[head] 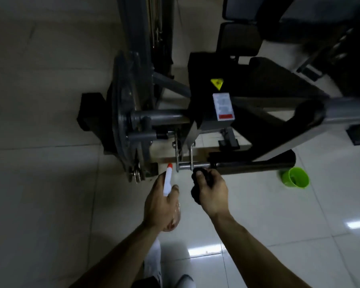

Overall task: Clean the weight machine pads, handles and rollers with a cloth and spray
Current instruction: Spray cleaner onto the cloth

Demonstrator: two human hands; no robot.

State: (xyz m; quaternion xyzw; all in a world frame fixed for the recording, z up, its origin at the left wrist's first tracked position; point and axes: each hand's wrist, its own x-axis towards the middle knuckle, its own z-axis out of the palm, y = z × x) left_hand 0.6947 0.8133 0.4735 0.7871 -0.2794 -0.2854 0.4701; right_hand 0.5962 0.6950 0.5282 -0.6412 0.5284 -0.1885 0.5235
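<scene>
The left hand (161,204) is gripping the spray (167,179), fingers (174,189) curled round the bottle, with the red nozzle pointing far, just left of the bar (184,165) low on the machine (222,113). The right hand (213,192) is clutching the dark cloth (195,197), fingers closed round it, and pressing it to the bar just left of the black roller (254,164). A green cup (295,177) is standing on the floor (50,183) to the right. The likely risk is that the nozzle is sitting beside the bar, not square on it, so mist could land on the glossy tiles and make them slick. The cloth could also snag on the bracket (191,156) beside it.
</scene>
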